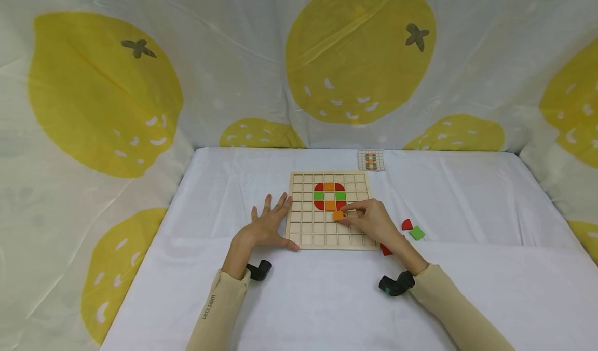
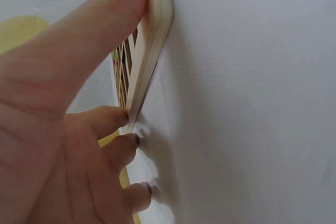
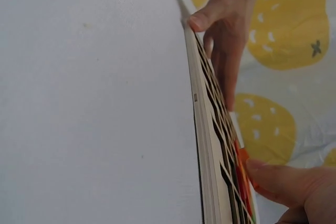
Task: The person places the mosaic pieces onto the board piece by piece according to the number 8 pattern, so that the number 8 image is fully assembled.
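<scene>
Lemon-printed white fabric (image 1: 233, 55) backs the white-clothed counter (image 1: 317, 304), where the right hand (image 1: 374, 221) pinches an orange square tile (image 1: 338, 216), probably light, stiff and best held by opposite edges, over a pale wooden gridded board (image 1: 306, 228) whose edge the left hand (image 1: 262, 229) touches, fingers spread.

Backdrop (image 1: 247, 70): facing you, a pale, wrinkled sheet printed with big yellow fruits (image 1: 359, 50).
Side walls (image 1: 28, 211): matching fruit-print fabric to your left and right.
Counter (image 1: 327, 309): before you, draped in creased white cloth (image 1: 467, 195).
Light: soft, leaving faint shadows.
</scene>
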Tool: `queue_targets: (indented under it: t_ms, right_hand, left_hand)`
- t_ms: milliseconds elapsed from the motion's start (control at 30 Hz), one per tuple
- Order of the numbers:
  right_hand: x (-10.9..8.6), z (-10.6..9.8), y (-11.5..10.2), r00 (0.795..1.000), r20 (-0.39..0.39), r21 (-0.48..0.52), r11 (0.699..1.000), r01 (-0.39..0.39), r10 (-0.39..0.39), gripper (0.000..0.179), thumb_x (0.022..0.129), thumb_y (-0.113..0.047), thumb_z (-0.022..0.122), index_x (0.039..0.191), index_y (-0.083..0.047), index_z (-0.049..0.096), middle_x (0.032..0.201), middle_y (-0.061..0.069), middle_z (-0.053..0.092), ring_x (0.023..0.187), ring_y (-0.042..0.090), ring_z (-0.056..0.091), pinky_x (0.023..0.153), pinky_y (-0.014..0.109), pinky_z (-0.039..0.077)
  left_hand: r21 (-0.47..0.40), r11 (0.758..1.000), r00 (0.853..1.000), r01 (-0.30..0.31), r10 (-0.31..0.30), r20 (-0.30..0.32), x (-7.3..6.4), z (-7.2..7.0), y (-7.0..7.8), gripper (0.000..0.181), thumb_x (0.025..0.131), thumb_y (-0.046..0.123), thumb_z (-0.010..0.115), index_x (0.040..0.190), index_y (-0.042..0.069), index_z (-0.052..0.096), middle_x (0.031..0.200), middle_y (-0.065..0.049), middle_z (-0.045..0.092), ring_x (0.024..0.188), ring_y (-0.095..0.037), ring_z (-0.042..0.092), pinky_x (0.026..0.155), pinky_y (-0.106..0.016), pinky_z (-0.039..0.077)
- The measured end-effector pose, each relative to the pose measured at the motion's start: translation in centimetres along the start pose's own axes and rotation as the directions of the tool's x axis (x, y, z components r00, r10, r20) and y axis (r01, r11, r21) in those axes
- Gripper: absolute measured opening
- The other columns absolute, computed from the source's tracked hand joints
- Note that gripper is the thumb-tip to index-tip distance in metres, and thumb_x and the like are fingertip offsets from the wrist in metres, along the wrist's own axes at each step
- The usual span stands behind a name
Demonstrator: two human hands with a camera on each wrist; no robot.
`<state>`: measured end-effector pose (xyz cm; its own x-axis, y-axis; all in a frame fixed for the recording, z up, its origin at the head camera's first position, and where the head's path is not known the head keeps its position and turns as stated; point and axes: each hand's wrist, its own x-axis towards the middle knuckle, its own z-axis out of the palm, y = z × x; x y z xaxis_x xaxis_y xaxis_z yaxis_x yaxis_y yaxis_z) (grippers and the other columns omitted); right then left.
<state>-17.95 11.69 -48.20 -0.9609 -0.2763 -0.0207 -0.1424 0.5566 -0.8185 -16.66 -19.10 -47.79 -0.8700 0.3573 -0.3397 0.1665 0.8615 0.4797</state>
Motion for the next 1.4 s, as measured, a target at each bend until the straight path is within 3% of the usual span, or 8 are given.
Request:
queue_targets:
  t_ms: [100, 267, 400, 667, 1400]
  right_hand:
    - [0.1, 0.5, -0.3, 1.000, 0.002, -0.009, 1.000, 0.004, -0.004, 0.032, 0.082, -0.025, 0.090, 0.109, -0.010, 0.082, 0.055, -0.004, 0.033, 0.051, 0.013, 0.032, 0.051, 0.022, 0.021]
    - [0.2, 0.9, -0.3, 1.000, 0.009, -0.011, 1.000, 0.014, -0.013, 0.031, 0.083, -0.024, 0.089, 0.109, -0.008, 0.081, 0.054, -0.004, 0.035, 0.050, 0.012, 0.033, 0.050, 0.022, 0.022]
    - [0.3, 1.0, -0.3, 1.000, 0.005, -0.024, 1.000, 0.019, -0.019, 0.032, 0.083, -0.025, 0.089, 0.110, -0.009, 0.081, 0.055, -0.003, 0.036, 0.049, 0.011, 0.033, 0.050, 0.021, 0.021]
    - [0.4, 0.9, -0.1, 0.999, 0.013, -0.014, 0.999, 0.052, -0.052, 0.031, 0.084, -0.023, 0.088, 0.111, -0.010, 0.081, 0.055, -0.003, 0.033, 0.048, 0.010, 0.030, 0.049, 0.022, 0.021]
    - [0.8, 1.9, -0.1, 0.998, 0.002, -0.041, 0.997, 0.067, -0.067, 0.029, 0.083, -0.024, 0.089, 0.109, -0.012, 0.083, 0.054, -0.005, 0.034, 0.051, 0.010, 0.030, 0.052, 0.022, 0.019]
  left_hand:
    - [-0.013, 1.000, 1.000, -0.004, 0.004, 0.001, -0.4, -0.3, 0.5, 0.140, 0.067, 0.058, 0.092, 0.168, 0.016, 0.005, 0.176, -0.006, -0.005, 0.159, -0.044, -0.019, 0.119, -0.079, -0.011]
    - [0.020, 1.000, 1.000, 0.004, -0.004, 0.002, 0.8, 0.8, -1.0, 0.145, 0.063, 0.067, 0.089, 0.168, 0.022, -0.001, 0.175, 0.001, -0.011, 0.158, -0.039, -0.024, 0.120, -0.077, -0.011]
    - [0.043, 0.999, 1.000, 0.006, -0.006, -0.003, 1.2, 1.1, -1.4, 0.145, 0.064, 0.070, 0.087, 0.167, 0.024, -0.003, 0.175, 0.003, -0.013, 0.159, -0.038, -0.025, 0.119, -0.078, -0.009]
    - [0.034, 0.999, 1.000, 0.011, -0.011, -0.009, 1.1, 1.0, -1.2, 0.142, 0.067, 0.062, 0.091, 0.167, 0.024, -0.002, 0.175, 0.004, -0.013, 0.158, -0.037, -0.026, 0.119, -0.078, -0.011]
    - [0.028, 0.999, 1.000, 0.015, -0.015, -0.001, 1.3, 1.0, -1.3, 0.143, 0.066, 0.062, 0.090, 0.167, 0.025, -0.004, 0.175, 0.005, -0.013, 0.159, -0.036, -0.025, 0.119, -0.078, -0.010]
